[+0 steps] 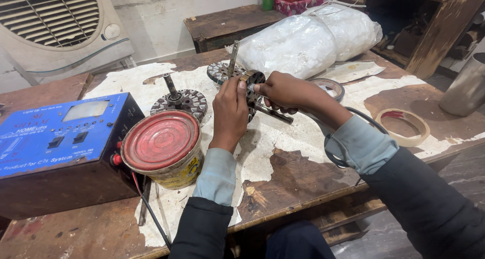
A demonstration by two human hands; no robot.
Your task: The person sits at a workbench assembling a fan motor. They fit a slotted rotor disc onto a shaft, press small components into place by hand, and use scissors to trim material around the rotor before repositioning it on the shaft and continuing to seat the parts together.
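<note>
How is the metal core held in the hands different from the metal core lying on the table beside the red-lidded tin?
The held core is turned on edge between both hands, its shaft slanting sideways. The lying core rests flat, untouched, its shaft pointing upward. The left hand and right hand partly hide the held core; the lying core shows fully. Both are round, slotted, with a central shaft.

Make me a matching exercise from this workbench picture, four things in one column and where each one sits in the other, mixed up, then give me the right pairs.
Things:
1. blue box
2. red-lidded tin
3. slotted metal core with shaft
4. tape ring

Places:
A. lying alone at the right end of the table
B. held up between the left hand and right hand
C. at the left end of the table
D. just right of the blue box, left of the left forearm

Pairs: 1-C, 2-D, 3-B, 4-A
</note>
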